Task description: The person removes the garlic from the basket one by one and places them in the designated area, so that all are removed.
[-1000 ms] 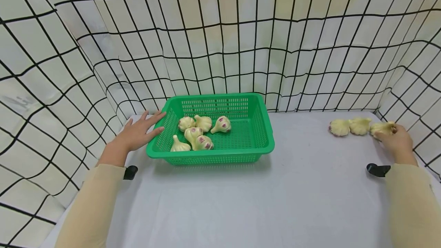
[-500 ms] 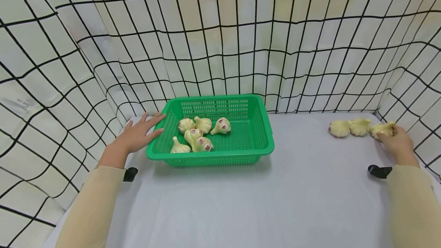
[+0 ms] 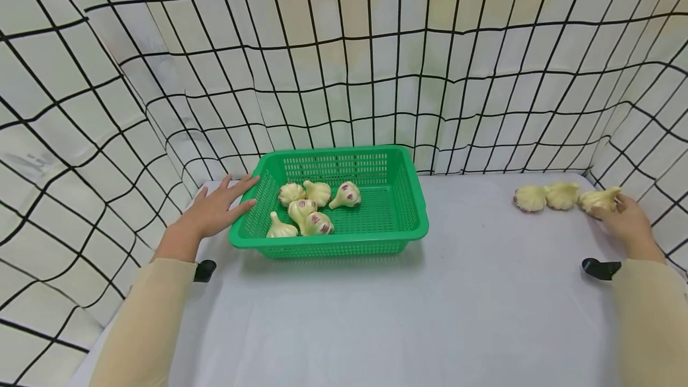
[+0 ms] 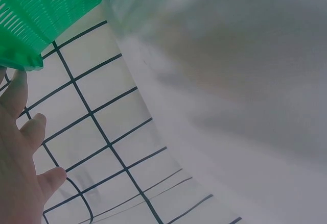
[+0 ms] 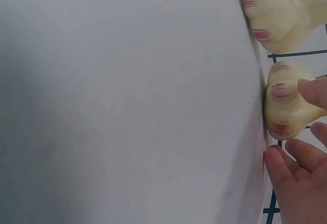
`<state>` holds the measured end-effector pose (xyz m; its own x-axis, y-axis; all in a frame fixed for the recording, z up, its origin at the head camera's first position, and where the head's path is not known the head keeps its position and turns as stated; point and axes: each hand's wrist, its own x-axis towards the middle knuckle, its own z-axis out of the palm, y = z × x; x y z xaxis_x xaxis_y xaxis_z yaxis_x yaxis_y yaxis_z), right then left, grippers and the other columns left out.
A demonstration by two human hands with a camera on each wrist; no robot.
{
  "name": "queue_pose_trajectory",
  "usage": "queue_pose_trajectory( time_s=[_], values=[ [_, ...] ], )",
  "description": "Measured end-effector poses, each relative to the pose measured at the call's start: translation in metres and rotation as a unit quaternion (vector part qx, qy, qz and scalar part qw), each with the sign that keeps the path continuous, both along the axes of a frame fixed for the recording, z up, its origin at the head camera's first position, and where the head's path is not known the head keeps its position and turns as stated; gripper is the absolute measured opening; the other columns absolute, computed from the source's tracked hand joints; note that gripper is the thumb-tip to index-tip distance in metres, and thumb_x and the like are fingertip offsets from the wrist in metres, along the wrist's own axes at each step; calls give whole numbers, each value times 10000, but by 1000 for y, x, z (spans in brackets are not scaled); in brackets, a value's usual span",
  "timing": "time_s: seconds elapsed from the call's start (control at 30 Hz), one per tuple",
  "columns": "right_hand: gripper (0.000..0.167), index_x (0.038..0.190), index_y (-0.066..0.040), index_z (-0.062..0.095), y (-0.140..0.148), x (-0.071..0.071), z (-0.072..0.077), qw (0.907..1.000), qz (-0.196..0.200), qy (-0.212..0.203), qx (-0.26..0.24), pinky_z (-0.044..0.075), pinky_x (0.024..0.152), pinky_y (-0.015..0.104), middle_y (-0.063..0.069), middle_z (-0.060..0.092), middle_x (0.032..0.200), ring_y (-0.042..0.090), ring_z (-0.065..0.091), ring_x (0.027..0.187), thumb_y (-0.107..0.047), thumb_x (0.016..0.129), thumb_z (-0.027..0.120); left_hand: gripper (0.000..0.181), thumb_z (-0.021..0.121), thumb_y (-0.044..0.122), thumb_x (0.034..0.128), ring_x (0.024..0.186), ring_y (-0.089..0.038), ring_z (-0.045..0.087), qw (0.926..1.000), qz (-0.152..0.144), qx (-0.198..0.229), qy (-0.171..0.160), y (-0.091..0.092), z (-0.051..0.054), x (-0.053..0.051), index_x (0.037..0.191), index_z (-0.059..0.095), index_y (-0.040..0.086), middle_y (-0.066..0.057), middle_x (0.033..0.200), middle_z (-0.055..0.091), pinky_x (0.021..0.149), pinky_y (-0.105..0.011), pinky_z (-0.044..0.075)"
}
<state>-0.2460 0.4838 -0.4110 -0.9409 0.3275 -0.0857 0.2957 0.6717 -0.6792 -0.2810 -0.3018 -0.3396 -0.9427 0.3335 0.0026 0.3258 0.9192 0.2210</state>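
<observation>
A green basket [image 3: 328, 242] with lots of little holes sat on a white table [image 3: 387, 321]. Six garlic bulbs [image 3: 346, 194] were inside it, all cream, some with purple marks. Two sat side by side at the back left, two were close together in front of them, one was near the front left corner, and one lay by itself near the middle with its neck pointing left.

The left hand [image 3: 206, 214] had its fingers spread apart, with some tips at the basket's left rim.

Far to the right of the basket, three more bulbs stood in a row on the table: the left bulb [image 3: 530, 198], the middle bulb [image 3: 561, 195] and the right bulb [image 3: 596, 200]. The right hand [image 3: 630, 226] was at the right bulb. Its thumb was in front of the bulb's side, and its other fingers were loose and apart close by. I could not tell if the thumb touched it. A black net [image 3: 399, 33] hung behind the basket
</observation>
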Motion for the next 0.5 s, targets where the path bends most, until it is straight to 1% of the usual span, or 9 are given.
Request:
queue_pose_trajectory(
  time_s=[0.07,0.2,0.33,0.5],
  values=[
    [882,1548,135,-35,2,0,-2,9998,-99,-35,-144,122,1162,700,464,27,1532,632,62,1440,-412,1058,454,694,410,532,1076,1537,-475,48,10000,-5,2,6,0,0,0,1654,231,190,-144,1689,204,1150,-742,-35],
    [898,1554,128,-41,4,0,-5,9993,-288,-91,-228,143,1161,695,447,0,1548,617,59,1450,-430,1058,457,697,405,540,1075,1538,-473,43,10000,-6,-8,11,0,0,-1,1654,231,190,-145,1688,206,1151,-738,-40],
    [866,1544,144,-55,7,4,-5,9995,-244,-93,-190,158,1144,717,455,-5,1545,634,61,1438,-415,1070,407,699,406,538,1076,1539,-470,38,10000,20,-11,-19,0,-1,0,1653,230,186,-145,1689,202,1151,-739,-41],
    [810,1541,143,-54,10,11,-5,9999,-127,-8,-55,156,1140,720,457,-6,1541,634,59,1434,-358,1087,391,698,408,538,1074,1537,-474,47,10000,34,-12,-1,0,0,1,1652,235,186,-149,1686,208,1154,-735,-39]
  ],
)
